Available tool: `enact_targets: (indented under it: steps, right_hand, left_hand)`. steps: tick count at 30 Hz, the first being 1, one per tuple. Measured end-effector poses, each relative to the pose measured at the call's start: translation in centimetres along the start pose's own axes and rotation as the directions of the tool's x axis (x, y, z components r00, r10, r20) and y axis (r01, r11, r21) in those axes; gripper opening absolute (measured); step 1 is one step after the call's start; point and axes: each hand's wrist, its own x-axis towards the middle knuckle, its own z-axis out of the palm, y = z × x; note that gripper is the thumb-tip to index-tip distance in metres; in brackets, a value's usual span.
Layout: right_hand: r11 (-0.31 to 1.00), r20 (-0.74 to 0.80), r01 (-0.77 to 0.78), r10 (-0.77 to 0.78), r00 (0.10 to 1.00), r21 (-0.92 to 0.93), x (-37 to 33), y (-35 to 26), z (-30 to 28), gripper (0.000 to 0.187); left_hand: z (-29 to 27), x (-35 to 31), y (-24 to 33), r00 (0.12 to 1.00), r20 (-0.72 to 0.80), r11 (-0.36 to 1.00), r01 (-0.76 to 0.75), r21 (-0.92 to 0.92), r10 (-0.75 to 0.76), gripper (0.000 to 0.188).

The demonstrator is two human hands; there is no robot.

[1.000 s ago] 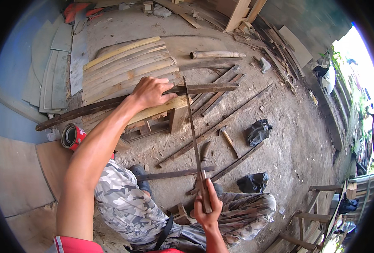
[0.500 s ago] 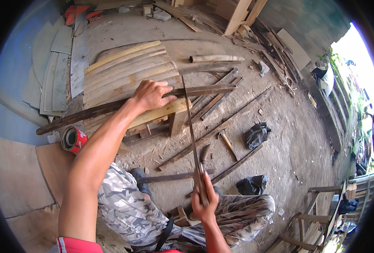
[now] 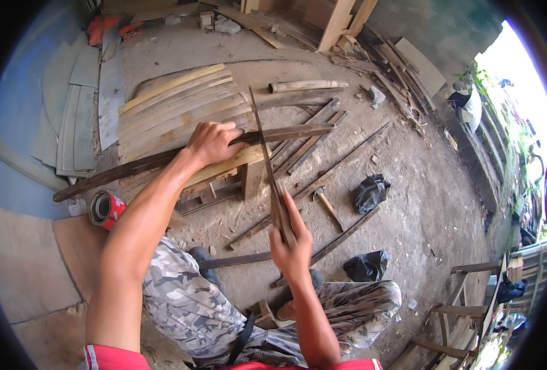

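A long dark wooden strip [image 3: 125, 168] lies across a low bench of pale planks [image 3: 175, 102], its right end sticking out past the bench. My left hand [image 3: 212, 143] is closed over the strip near the bench's right edge and presses it down. In my right hand [image 3: 292, 243] is the wooden handle of a handsaw [image 3: 269, 151]. The saw blade points away from me and crosses the strip just right of my left hand. How deep the teeth sit in the wood cannot be made out.
A red can [image 3: 106, 209] stands left of my left forearm. On the ground to the right lie a hammer [image 3: 329, 208], black plastic bags [image 3: 370, 192], several dark wood strips [image 3: 341, 161] and a bamboo piece [image 3: 307, 86]. A wooden frame [image 3: 458, 311] stands at the lower right.
My right hand has pushed the saw forward, away from me, so the blade reaches farther past the strip. My left hand keeps its hold. The whole view has shifted slightly.
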Motion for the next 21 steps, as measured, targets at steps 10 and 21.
enact_targets:
  steps: [10,21]
  right_hand:
    - [0.997,0.006,-0.08,0.08,0.997,-0.001,-4.9,-2.2,-2.7,0.067]
    - [0.977,0.127,-0.214,0.211,0.969,0.015,-6.1,-4.2,-5.9,0.069]
  left_hand:
    - [1.2,0.5,-1.1,0.998,-0.052,0.999,-0.048,-0.006,0.048,0.054]
    - [0.7,0.2,-2.0,0.995,-0.095,0.999,-0.005,0.048,0.009,0.053]
